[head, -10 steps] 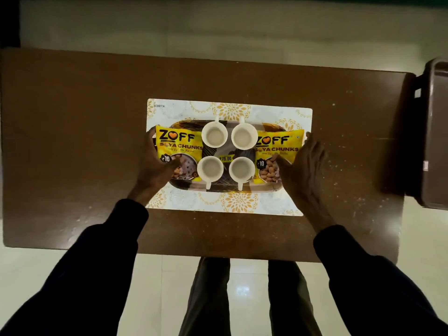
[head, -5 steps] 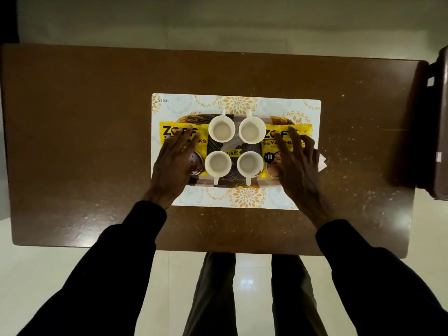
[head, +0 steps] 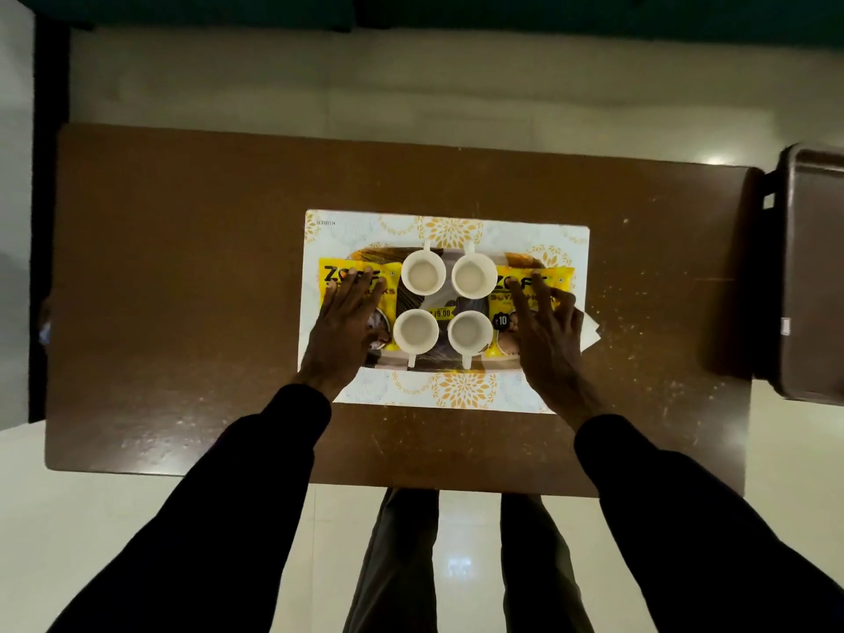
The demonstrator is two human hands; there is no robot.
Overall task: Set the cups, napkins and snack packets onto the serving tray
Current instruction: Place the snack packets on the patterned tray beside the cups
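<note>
Flat grips (head: 340,331) amid cups (head: 422,275)

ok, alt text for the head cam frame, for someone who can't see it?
Seen from above, a person's left hand and right hand lie flat on two yellow snack packets at either end of a serving tray holding four white cups. The tray sits on a patterned placemat on a brown table.

Long black sleeves (head: 237,518) reach both wrists; dark grey trousers (head: 397,564) below
</note>
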